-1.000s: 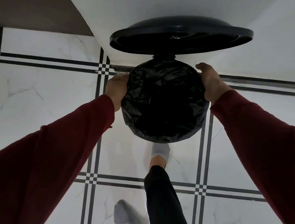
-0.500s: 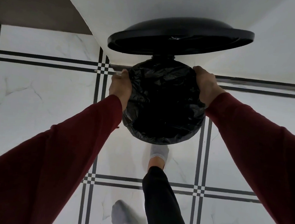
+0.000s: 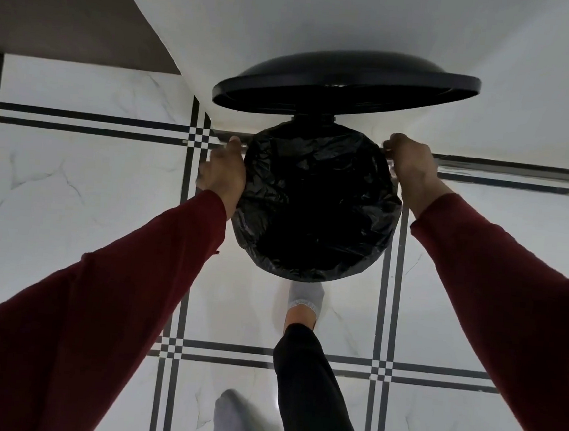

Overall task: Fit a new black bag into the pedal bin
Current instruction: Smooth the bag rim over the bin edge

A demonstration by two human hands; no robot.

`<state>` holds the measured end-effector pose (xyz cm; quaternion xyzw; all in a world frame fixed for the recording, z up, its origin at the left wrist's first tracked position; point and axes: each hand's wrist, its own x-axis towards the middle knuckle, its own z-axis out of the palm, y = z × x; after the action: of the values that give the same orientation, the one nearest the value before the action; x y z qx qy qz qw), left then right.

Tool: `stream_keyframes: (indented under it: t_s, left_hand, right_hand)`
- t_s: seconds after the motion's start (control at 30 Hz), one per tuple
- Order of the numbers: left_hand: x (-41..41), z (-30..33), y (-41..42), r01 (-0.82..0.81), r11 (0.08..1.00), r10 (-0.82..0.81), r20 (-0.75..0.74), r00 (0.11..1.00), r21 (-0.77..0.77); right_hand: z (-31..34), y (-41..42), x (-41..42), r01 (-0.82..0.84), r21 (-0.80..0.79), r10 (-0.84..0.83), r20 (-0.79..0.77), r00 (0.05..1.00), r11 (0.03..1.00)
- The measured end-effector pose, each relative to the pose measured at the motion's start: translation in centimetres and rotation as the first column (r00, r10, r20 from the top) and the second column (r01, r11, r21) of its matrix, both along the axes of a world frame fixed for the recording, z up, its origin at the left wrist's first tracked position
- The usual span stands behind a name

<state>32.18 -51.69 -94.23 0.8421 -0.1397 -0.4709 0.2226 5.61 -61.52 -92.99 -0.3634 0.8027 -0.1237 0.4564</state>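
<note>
A: Gripping what, left hand?
B: Bag rim, left side; fingers hidden, can't tell. Right hand curls on right rim.
A: Black bag?
B: Over pedal bin mouth, lid up, foot in front.

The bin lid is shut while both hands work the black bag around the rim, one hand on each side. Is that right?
Not quite. The head view shows the lid raised, standing open above the pedal bin. The rest holds: the left hand and right hand are at opposite sides of the rim, on the black bag.
</note>
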Motion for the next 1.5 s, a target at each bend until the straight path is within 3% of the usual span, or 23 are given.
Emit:
stream_keyframes:
  t_s: [0.07, 0.2, 0.3, 0.4, 0.5, 0.57, 0.63, 0.73, 0.77, 0.83, 0.9, 0.97, 1.07, 1.2, 1.4, 1.5]
  left_hand:
    - [-0.3, 1.0, 0.5, 0.065, 0.998, -0.064, 0.102, 0.993, -0.006]
    - [-0.3, 0.8, 0.8, -0.127, 0.991, 0.117, -0.191, 0.975, -0.041]
    - [-0.5, 1.1, 0.5, -0.142, 0.99, 0.132, -0.248, 0.96, -0.023]
    - [-0.8, 1.6, 0.5, -0.096, 0.994, 0.088, -0.149, 0.985, -0.047]
    - [-1.3, 4.3, 0.9, -0.103, 0.983, 0.126, 0.15, 0.981, -0.149]
    - [-1.7, 7.5, 1.7, -0.187, 0.904, 0.291, 0.232, 0.928, -0.385]
    - [-2.1, 10.3, 2.4, -0.15, 0.793, 0.365, 0.262, 0.893, -0.591]
    - [-2.6, 15.4, 2.2, 0.324, 0.613, 0.118, 0.489, 0.864, -0.72]
    - [-2.9, 17.4, 1.7, 0.501, 0.511, -0.008, 0.58, 0.815, -0.698]
    - [-3.3, 19.7, 0.4, 0.764, 0.344, -0.24, 0.736, 0.633, -0.545]
    - [-3.6, 20.1, -0.8, 0.906, 0.288, -0.405, 0.818, 0.409, -0.311]
    - [-3.7, 19.8, -1.2, 0.949, 0.271, -0.506, 0.815, 0.283, -0.161]
    - [-3.8, 18.5, -0.2, 0.968, 0.234, -0.531, 0.821, 0.209, -0.095]
    - [-4.5, 17.4, 3.1, 0.97, 0.236, -0.54, 0.822, 0.182, -0.059]
    - [-6.0, 13.7, 9.5, 0.973, 0.232, -0.624, 0.767, 0.147, 0.002]
    - [-7.2, 11.1, 12.9, 0.968, 0.229, -0.713, 0.695, 0.093, 0.105]
  right_hand:
    - [0.3, 0.9, -1.1, 0.014, -0.07, -0.018, -0.059, 0.998, 0.997]
    - [1.0, 2.5, -1.0, -0.007, -0.023, 0.007, -0.001, 1.0, 1.0]
    - [1.9, 2.2, 0.2, -0.119, 0.011, 0.12, -0.041, 0.992, 0.993]
    - [2.7, 2.1, 0.6, -0.13, -0.006, 0.129, -0.06, 0.99, 0.992]
    - [4.7, 2.5, 0.2, 0.083, -0.232, -0.091, -0.024, 0.996, 0.969]
    - [7.6, 3.2, 0.1, 0.228, -0.474, -0.226, 0.062, 0.972, 0.851]
    - [10.7, 4.3, 0.4, 0.247, -0.674, -0.229, 0.118, 0.966, 0.696]
    - [15.0, 5.4, 1.5, -0.129, -0.869, 0.09, -0.097, 0.991, 0.478]
    - [16.3, 5.3, 2.0, -0.288, -0.863, 0.225, -0.209, 0.952, 0.416]
    - [17.4, 4.6, 2.7, -0.552, -0.764, 0.424, -0.401, 0.812, 0.334]
    - [17.4, 4.0, 3.2, -0.706, -0.653, 0.517, -0.52, 0.68, 0.272]
    - [17.0, 4.2, 2.9, -0.768, -0.589, 0.547, -0.569, 0.614, 0.25]
    - [16.8, 5.7, 2.4, -0.795, -0.542, 0.571, -0.574, 0.587, 0.272]
    - [16.5, 9.3, 1.9, -0.838, -0.444, 0.593, -0.596, 0.541, 0.317]
    - [13.4, 15.5, 0.7, -0.862, -0.306, 0.701, -0.502, 0.506, 0.403]
    - [11.0, 18.8, 0.3, -0.862, -0.25, 0.723, -0.469, 0.507, 0.442]
